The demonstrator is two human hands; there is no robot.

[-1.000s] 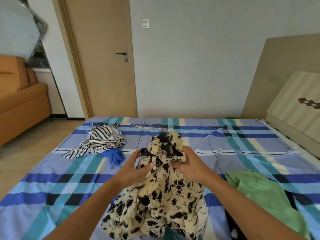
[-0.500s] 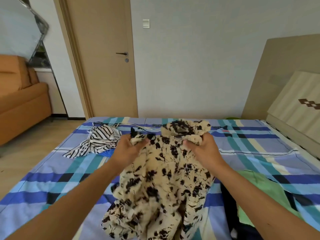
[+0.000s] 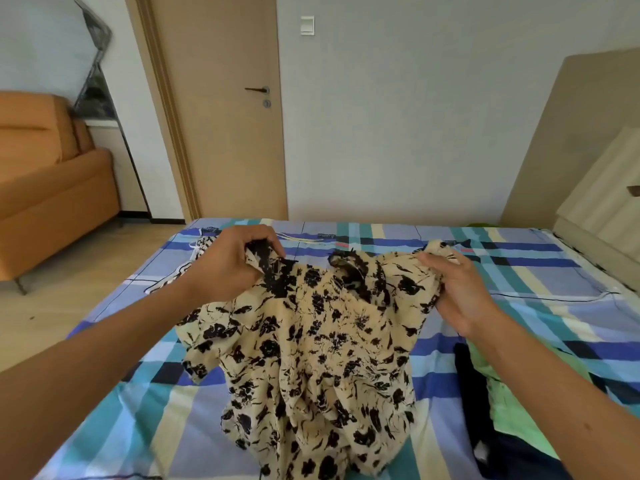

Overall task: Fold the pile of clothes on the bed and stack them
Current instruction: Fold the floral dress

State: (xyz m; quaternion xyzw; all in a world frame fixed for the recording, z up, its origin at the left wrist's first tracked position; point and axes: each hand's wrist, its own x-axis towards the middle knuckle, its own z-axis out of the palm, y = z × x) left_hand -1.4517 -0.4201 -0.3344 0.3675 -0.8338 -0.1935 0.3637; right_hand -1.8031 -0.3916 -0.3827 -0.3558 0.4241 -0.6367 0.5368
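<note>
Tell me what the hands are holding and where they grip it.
Both hold the floral dress by its top edge: left hand at one corner, right hand at the other.

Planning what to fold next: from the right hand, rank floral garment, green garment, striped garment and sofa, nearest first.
1. Floral garment, held by the right hand.
2. Green garment, beside the right forearm.
3. Striped garment, past the left hand.
4. Orange sofa, far left.

Arms outstretched, well apart; left hand (image 3: 230,263) and right hand (image 3: 459,289) each gripping dress (image 3: 311,344) edge.
</note>
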